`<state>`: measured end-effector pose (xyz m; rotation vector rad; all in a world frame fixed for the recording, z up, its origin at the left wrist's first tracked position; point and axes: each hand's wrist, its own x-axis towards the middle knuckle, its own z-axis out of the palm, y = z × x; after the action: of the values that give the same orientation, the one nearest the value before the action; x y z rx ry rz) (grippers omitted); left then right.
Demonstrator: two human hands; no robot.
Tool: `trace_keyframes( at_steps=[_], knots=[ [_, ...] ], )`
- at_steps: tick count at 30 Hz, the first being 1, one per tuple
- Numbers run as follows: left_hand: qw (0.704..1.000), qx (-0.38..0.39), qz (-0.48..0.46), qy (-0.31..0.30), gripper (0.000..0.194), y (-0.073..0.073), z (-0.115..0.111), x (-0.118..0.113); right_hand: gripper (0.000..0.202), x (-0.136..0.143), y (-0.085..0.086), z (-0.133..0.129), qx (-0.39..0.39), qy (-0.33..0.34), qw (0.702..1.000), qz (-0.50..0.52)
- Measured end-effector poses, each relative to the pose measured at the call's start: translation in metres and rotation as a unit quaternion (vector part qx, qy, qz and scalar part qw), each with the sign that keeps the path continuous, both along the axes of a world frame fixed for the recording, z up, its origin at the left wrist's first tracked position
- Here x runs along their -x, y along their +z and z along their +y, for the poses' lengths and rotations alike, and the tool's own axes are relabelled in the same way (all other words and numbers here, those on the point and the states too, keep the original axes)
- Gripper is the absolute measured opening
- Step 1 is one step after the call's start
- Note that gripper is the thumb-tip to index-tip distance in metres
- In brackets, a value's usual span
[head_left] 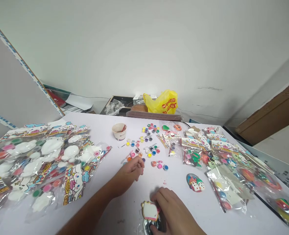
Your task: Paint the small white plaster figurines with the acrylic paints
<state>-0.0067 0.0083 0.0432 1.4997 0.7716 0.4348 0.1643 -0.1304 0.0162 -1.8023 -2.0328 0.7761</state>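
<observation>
Left hand (132,171): our grip's pretty loose, half-curled by the paint pots (159,166)
Right hand (172,210): touching the white-faced piece (149,210), can't tell if we've gripped it tbh
White-faced piece: beside something black, worktop (125,215)'s near side

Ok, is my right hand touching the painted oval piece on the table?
Apart. The head view shows a strip of bare white tabletop between your right hand and the painted oval piece.
</observation>
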Motion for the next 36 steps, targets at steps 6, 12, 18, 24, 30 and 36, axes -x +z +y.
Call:
trace_keyframes(
  at_steps=[6, 12, 18, 24, 30, 36],
  knots=[
    [1.0, 0.003, 0.013, -0.007, 0.006, 0.001, 0.0, -0.001, 0.046, -0.006, 0.003, -0.002, 0.001, 0.0, 1.0, 0.021],
    [0.989, 0.076, 0.075, -0.101, 0.011, 0.003, 0.001, 0.011, 0.049, -0.019, 0.021, -0.005, 0.045, -0.005, 0.998, 0.046],
    [0.966, 0.162, 0.083, -0.185, 0.021, 0.012, 0.0, 0.016, 0.033, -0.026, 0.034, -0.005, 0.044, 0.006, 0.999, 0.031],
    [0.961, 0.204, 0.04, -0.185, 0.022, 0.007, -0.002, 0.011, 0.023, -0.026, 0.031, 0.0, 0.019, 0.035, 0.999, 0.03],
    [0.954, 0.239, -0.011, -0.183, 0.017, 0.001, -0.002, 0.01, 0.02, -0.026, 0.03, 0.006, 0.009, 0.049, 0.998, 0.031],
    [0.95, 0.257, -0.03, -0.175, 0.016, -0.001, -0.002, 0.009, 0.02, -0.026, 0.027, 0.006, 0.004, 0.043, 0.999, 0.031]
  ],
)
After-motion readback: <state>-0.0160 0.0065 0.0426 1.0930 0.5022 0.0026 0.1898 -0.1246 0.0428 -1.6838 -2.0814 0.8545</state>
